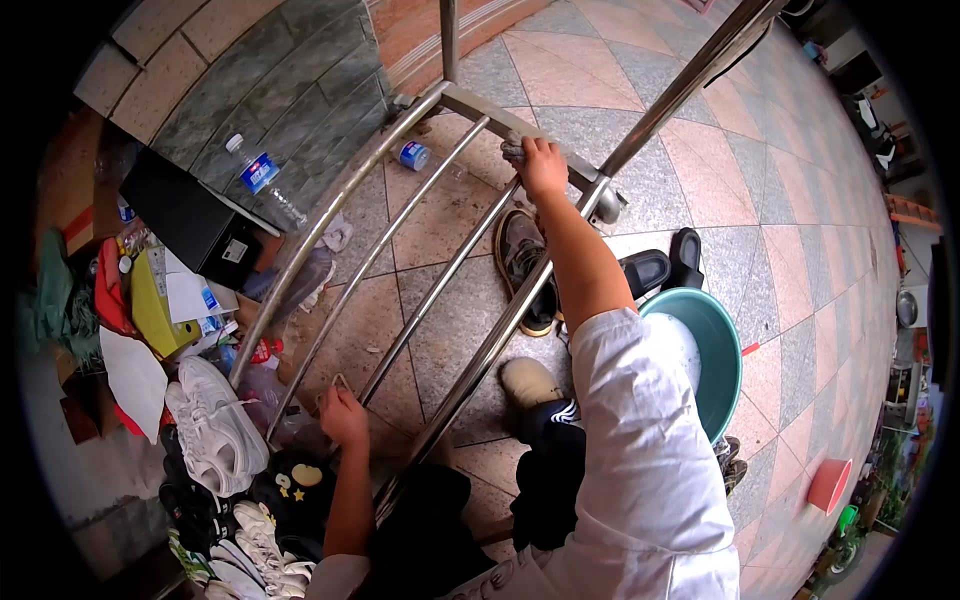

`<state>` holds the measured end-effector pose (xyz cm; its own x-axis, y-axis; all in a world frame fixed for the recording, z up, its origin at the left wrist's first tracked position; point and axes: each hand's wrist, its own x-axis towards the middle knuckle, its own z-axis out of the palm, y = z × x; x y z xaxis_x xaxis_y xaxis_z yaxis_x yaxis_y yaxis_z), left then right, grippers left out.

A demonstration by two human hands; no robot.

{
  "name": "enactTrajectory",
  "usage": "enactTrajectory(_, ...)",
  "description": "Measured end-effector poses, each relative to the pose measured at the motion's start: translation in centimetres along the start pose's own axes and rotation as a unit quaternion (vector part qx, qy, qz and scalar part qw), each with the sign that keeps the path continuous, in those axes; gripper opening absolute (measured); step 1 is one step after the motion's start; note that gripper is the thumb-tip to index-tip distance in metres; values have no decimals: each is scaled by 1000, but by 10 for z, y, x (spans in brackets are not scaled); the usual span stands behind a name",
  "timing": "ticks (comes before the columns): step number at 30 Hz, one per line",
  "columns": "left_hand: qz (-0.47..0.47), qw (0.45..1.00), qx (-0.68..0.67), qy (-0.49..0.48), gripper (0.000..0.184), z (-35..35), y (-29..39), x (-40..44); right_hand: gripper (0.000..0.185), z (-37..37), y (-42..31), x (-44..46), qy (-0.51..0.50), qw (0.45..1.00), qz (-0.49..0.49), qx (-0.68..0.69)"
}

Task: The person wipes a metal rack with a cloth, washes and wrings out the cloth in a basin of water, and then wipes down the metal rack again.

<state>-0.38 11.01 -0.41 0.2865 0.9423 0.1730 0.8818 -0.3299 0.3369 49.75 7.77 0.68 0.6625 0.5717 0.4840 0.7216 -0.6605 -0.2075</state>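
A metal rack (430, 290) of parallel steel bars stands over the tiled floor. At its far end, my right hand (543, 168) is closed on a bunched grey cloth (513, 147), which touches the rack's frame beside the top of one bar. My left hand (343, 415) is lower down among the bars, its fingers pinched together on something thin and light-coloured, too small to name. Below my right hand, a dark sneaker (520, 250) shows on the floor behind the bars.
A teal basin (715, 360) and black slippers (665, 268) are to the right. White sneakers (215, 425), a black box (190, 215), a plastic bottle (262, 178) and assorted litter crowd the left. A red basin (829, 486) stands farther right.
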Motion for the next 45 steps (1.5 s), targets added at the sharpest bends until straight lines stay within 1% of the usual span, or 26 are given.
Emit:
enactTrajectory(4, 28, 999, -16, 21, 19, -1, -2, -1, 40, 10, 1, 10, 22, 998, 54, -19)
enactTrajectory(7, 10, 1000, -11, 21, 19, -2, 4, -2, 44, 4, 0, 4, 36, 997, 59, 28)
enactTrajectory(8, 13, 999, -11, 28, 19, 1, 3, -1, 48, 1, 0, -3, 28, 996, 59, 59)
enactTrajectory(9, 16, 999, -10, 34, 20, 4, 1, 0, 43, -7, -7, -11, 20, 994, 57, 88)
enactTrajectory(11, 9, 1000, 0, 26, 20, 3, -2, -3, 43, -24, -30, -35, -26, 992, -15, 126)
enactTrajectory(13, -13, 1000, 19, 9, 21, 0, 3, 0, 43, -37, -67, -73, -54, 984, -51, 161)
enactTrajectory(15, 3, 1000, 17, 17, 21, 4, -3, -2, 45, -54, -107, -114, -94, 967, -105, 211)
enactTrajectory(17, 10, 999, 23, 29, 22, 5, -4, -1, 48, -70, -148, -153, -138, 948, -136, 253)
enactTrajectory(19, 11, 999, 37, 35, 22, 3, -1, -3, 50, -78, -179, -184, -155, 940, -140, 270)
enactTrajectory(22, -16, 999, 24, 30, 21, -1, 5, -3, 50, -76, -180, -187, -127, 937, -169, 279)
enactTrajectory(25, -2, 999, 20, 29, 20, 1, 0, -4, 47, -70, -168, -170, -99, 961, -137, 220)
enactTrajectory(28, -7, 999, 31, 22, 19, 1, 1, -3, 59, -45, -119, -115, -59, 994, 2, 92)
enactTrajectory(31, 20, 999, 23, 30, 18, 5, -4, -2, 64, -30, -79, -60, -45, 995, 93, 13)
enactTrajectory(33, 22, 999, 20, 35, 18, 4, 0, -3, 57, -7, -46, -38, 33, 992, 114, 51)
enactTrajectory(35, 29, 999, 20, 32, 17, 1, -1, -2, 54, 7, -19, -27, 111, 967, 178, 146)
enactTrajectory(37, 34, 999, 13, 25, 16, 0, 2, -2, 52, 14, -1, -21, 189, 957, 181, 125)
enactTrajectory(38, 30, 999, 17, 12, 15, -3, 6, -3, 51, 20, 4, -19, 215, 949, 185, 141)
enactTrajectory(39, 41, 999, 14, 14, 15, -3, 4, -3, 50, 21, 2, -18, 217, 941, 205, 162)
enactTrajectory(41, 66, 998, 3, 18, 15, 0, 1, -3, 49, 23, -8, -19, 213, 940, 197, 179)
enactTrajectory(43, 74, 997, 8, 22, 15, 0, 0, -2, 47, 25, -23, -32, 205, 934, 221, 193)
enactTrajectory(45, 71, 997, 14, 22, 16, 1, 2, -2, 44, 24, -33, -41, 198, 937, 208, 199)
